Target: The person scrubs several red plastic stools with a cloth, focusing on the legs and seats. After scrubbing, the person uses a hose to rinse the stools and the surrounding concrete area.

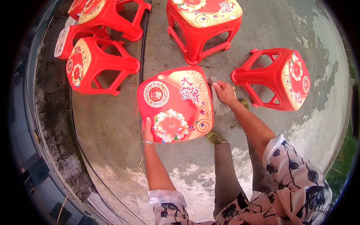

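Observation:
A red plastic stool (176, 105) with a printed seat is in front of me, its seat facing up towards me. The print has a large peony, a round emblem and Chinese characters. My left hand (148, 130) grips the stool's near left edge, thumb on top and the other fingers hidden below. At the stool's right edge, my right hand (225, 91) holds a grey cloth (219, 102), which hangs down beside the stool. The stool's legs are hidden under its seat.
An upright red stool (205, 31) stands just beyond. Another stool (270, 76) lies on its side to the right. Several more, including a tipped stool (98, 64), are at the upper left. A dark cable (144, 39) runs along the concrete floor (107, 135).

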A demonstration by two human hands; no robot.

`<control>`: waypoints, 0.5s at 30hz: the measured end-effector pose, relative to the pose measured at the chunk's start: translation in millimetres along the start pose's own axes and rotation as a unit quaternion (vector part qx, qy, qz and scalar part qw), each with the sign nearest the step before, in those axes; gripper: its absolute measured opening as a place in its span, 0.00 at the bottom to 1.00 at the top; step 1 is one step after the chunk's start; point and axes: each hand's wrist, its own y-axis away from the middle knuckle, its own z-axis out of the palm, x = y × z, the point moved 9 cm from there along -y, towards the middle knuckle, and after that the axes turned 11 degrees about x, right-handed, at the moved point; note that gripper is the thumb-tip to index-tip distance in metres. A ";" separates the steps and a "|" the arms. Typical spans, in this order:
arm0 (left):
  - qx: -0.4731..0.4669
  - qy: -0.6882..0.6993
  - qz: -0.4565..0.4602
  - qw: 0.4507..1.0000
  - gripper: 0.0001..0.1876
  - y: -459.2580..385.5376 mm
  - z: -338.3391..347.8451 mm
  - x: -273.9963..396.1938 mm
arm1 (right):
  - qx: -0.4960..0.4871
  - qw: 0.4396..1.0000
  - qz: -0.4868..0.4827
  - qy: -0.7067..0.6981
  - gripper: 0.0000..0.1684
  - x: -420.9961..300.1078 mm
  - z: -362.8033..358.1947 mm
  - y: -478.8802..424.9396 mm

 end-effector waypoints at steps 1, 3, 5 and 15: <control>-0.010 -0.001 -0.014 1.000 0.35 -2.1 1.1 -3.0 | 0.012 1.000 -0.009 0.021 0.19 7.8 -9.2 -9.6; -0.010 0.047 -0.001 0.999 0.33 8.9 -0.1 -12.5 | 0.018 0.999 -0.021 -0.035 0.17 1.2 -28.8 -8.3; 0.015 0.159 -0.007 0.987 0.26 34.0 8.7 -30.6 | 0.026 0.990 -0.031 -0.138 0.16 -9.1 -58.0 -1.3; 0.147 0.416 0.061 0.895 0.43 120.3 7.0 -80.3 | 0.020 0.975 -0.052 -0.216 0.18 -66.7 -33.0 49.1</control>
